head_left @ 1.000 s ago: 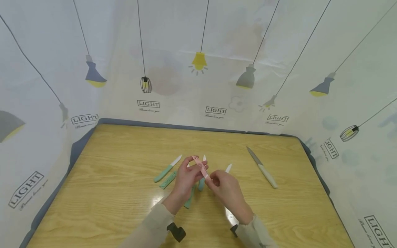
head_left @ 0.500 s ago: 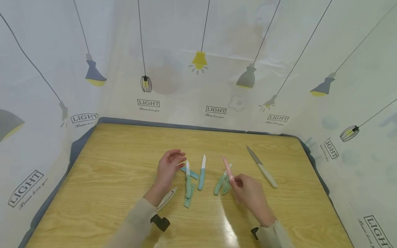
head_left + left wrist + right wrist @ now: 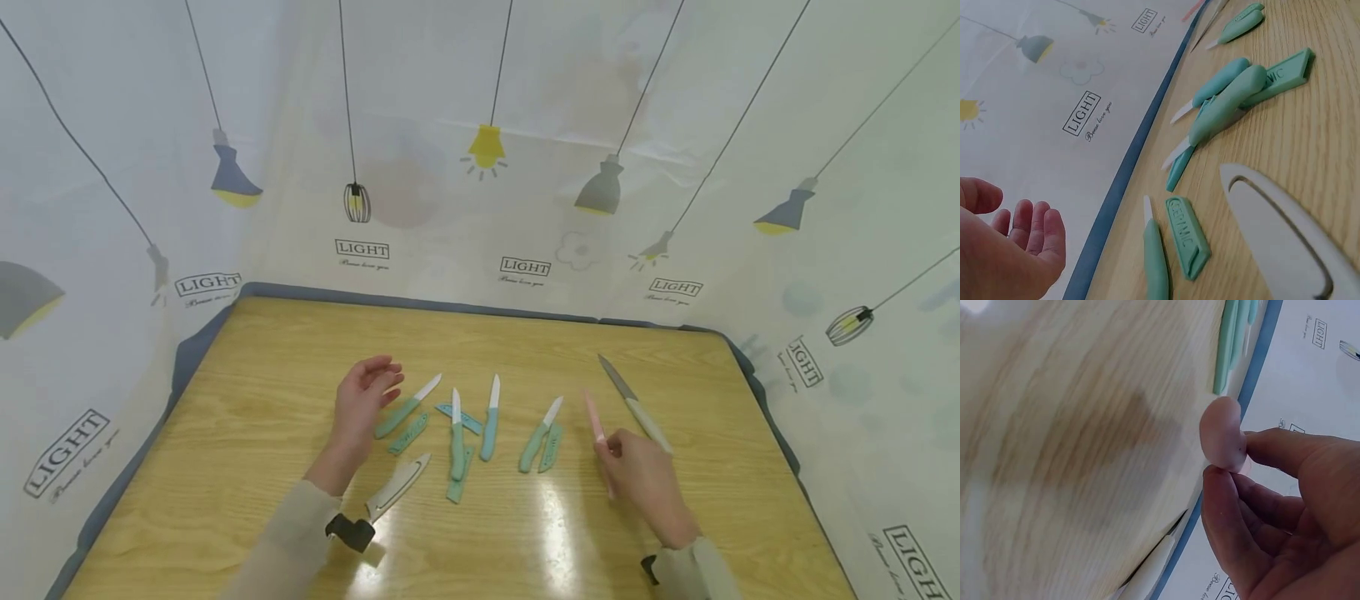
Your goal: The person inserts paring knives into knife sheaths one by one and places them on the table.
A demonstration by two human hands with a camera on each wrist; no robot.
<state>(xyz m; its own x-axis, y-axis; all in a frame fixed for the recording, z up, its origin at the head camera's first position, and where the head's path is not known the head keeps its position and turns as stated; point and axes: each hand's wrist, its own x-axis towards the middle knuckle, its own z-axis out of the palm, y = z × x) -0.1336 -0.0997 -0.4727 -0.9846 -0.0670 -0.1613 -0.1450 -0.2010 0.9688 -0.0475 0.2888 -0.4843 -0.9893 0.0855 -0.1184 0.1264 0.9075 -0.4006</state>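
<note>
Yeah, left hand (image 3: 360, 404) is relaxed and empty, but right hand (image 3: 643, 475) just pinches that pink piece (image 3: 1220, 433), so a slipping grip could drop it.

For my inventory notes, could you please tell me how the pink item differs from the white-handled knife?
The pink item is held in the right grip, while the white-handled knife lies on the table. The pink item looks mostly pink where it shows; the white-handled knife pairs a pale handle with a bare grey blade. Both are long and slim.
</note>
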